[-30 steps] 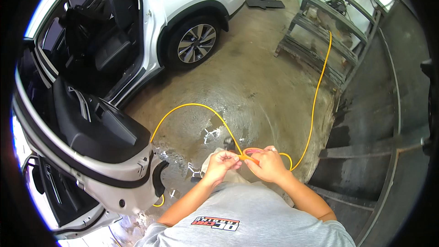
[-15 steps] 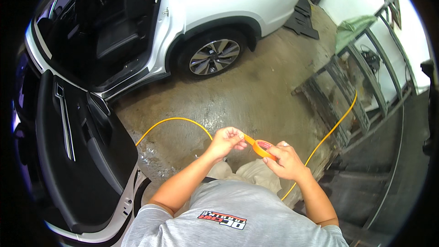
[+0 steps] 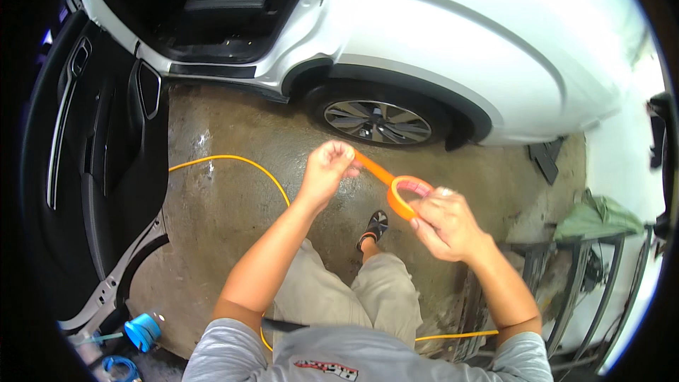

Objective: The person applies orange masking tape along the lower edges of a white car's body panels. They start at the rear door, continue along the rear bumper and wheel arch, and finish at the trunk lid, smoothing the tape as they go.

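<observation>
Right grip [image 3: 448, 226] on orange tape roll [image 3: 399, 205], left grip [image 3: 327, 173] pinching its strip [image 3: 373, 168], white car [image 3: 438, 35]

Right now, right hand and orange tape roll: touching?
Touching. The head view shows the right hand gripping the orange tape roll, thumb at its lower edge.

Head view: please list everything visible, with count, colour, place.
tape roll: 1, orange, middle
car: 1, white, top
open door: 1, black inside, left
wheel: 1, black and silver, upper middle
hose or cable: count unclear, yellow, floor
round object: 1, blue, lower left
coil: 1, blue, lower left
metal frame: 1, grey, lower right
cloth: 1, green, right
flat pieces: count unclear, black, right
shirt: 1, grey, bottom
trousers: 1, beige, bottom
left hand: 1, bare, pinching tape's end
right hand: 1, bare, holding roll
</observation>
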Motion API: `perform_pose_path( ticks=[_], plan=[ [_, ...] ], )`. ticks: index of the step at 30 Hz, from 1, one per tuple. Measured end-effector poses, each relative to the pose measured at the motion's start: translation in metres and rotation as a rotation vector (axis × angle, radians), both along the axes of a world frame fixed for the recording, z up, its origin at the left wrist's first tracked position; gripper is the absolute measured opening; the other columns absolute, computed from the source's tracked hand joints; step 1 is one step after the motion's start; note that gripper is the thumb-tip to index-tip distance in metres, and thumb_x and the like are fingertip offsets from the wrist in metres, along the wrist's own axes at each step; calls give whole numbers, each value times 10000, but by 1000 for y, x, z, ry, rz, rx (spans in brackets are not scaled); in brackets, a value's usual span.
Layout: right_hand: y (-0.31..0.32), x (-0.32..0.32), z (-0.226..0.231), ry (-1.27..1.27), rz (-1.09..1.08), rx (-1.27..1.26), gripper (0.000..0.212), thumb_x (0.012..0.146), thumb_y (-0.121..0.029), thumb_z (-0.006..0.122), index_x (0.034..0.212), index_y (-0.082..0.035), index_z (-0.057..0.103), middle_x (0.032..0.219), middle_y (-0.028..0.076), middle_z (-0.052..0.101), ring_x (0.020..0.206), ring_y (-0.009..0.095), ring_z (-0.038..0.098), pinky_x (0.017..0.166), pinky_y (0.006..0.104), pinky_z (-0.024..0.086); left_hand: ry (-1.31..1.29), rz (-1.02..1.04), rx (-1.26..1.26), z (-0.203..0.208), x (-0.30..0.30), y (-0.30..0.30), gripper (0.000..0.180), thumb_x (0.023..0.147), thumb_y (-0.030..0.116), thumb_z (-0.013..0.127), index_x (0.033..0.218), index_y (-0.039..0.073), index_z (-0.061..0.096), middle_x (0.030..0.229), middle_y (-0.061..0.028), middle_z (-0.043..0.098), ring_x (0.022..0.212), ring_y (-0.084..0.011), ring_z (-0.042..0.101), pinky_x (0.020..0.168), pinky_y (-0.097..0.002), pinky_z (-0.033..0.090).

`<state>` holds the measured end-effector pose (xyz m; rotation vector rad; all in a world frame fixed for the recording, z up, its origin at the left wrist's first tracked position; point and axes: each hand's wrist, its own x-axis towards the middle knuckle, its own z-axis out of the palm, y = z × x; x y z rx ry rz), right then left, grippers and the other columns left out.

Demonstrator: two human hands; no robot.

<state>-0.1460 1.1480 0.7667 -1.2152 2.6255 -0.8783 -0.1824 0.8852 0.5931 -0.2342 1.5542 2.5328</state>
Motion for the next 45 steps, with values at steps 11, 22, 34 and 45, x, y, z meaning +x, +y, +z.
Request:
perform_pose_path(
  ticks=[11,22,34,45],
  plan=[
    [-59,-210,-33,36,-157,148,156,952,-90,713,1012,52,695,782,254,655,715,464,651,685,516,513,224,592,-345,-63,-204,-5,94,1031,63,754,1074,-20,751,1142,-76,738,1038,-132,678,915,-293,552],
    [-69,-234,-39,-62,-256,165,220,960,-57,710,1143,64,726,766,217,621,667,386,590,653,428,481,176,537,-224,-71,-224,-19,70,1002,30,773,1056,-12,758,992,-30,755,883,-86,667,785,-245,541],
    [-56,-239,-44,-98,-223,91,196,938,-37,715,1102,68,726,760,200,622,664,377,594,655,433,482,-64,471,-31,-51,-223,-24,111,910,70,823,1007,40,778,980,-26,770,939,-133,687,869,-319,521],
    [-32,-235,-50,-71,-196,48,237,916,-45,751,1126,63,733,814,191,685,703,374,640,690,429,513,58,701,-72,-54,-217,17,86,1023,41,725,1102,65,749,1146,-26,716,1071,-117,638,906,-289,514]
  ],
)
